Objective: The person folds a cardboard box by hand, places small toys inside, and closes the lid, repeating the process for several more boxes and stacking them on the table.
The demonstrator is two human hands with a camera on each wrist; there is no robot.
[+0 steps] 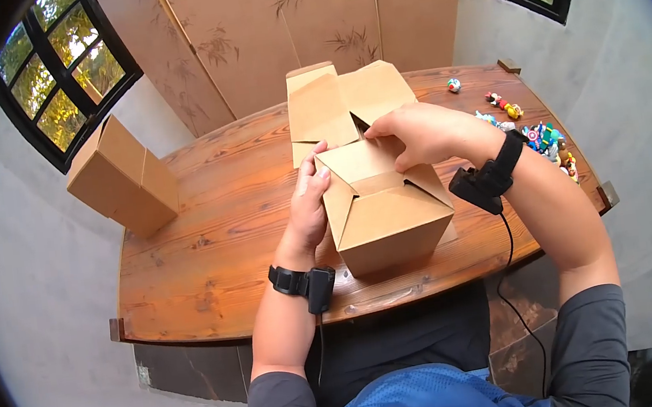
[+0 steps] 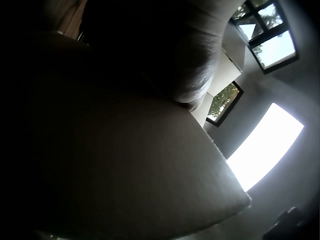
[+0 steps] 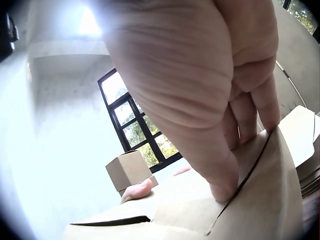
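Note:
A cardboard box (image 1: 390, 204) with interlocked flaps on top sits near the table's front edge. My left hand (image 1: 310, 205) holds its left side, the thumb bent over the top edge and fingertips showing at the far corner. In the left wrist view, a dark box wall (image 2: 150, 170) fills much of the frame below the hand. My right hand (image 1: 422, 132) reaches over the box from the right. Its thumb and spread fingers (image 3: 245, 117) press on the top flaps (image 3: 190, 212), thumb tip right at a slit between them.
Behind the box lies another carton with raised flaps (image 1: 320, 112). A taller closed carton (image 1: 126, 178) stands at the table's left end. Several small toy figures (image 1: 544, 138) and a small patterned ball (image 1: 454, 85) are at the right. Cables hang from both wrist cameras.

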